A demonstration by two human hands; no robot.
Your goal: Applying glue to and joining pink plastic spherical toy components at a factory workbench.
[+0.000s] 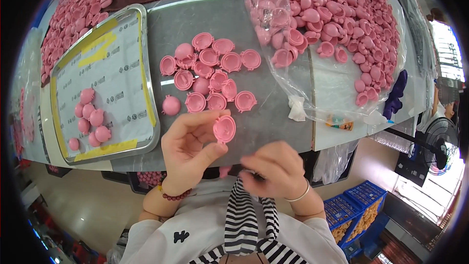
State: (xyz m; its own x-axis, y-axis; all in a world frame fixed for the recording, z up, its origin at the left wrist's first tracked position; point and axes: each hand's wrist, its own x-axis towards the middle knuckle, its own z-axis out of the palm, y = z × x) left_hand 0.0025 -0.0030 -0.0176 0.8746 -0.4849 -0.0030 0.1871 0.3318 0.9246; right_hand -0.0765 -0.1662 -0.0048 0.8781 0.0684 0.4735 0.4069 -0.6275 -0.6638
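2 bare hands: they are working near the front edge of the grey table.
Left hand: it is pinching 1 hollow pink shell, the thumb pressing near its lower end and the index finger near its upper end.
Held shell: it is facing the camera with its hollow side, above the table and in front of the loose shells.
Right hand: it is hovering to the right of the held shell, apart from it; its fingers are curling toward the thumb, but they look blurred, so I cannot tell if they are gripping anything.
Loose shells: they are lying in a cluster beyond the left hand, many showing their hollow side.
Metal tray: it is standing at the left with yellow tape along its edges, and about 8 pink balls are resting inside.
Clear plastic bag: it is spreading at the right, around a big heap of pink pieces.
Crumpled white tissue: it is lying beside the bag.
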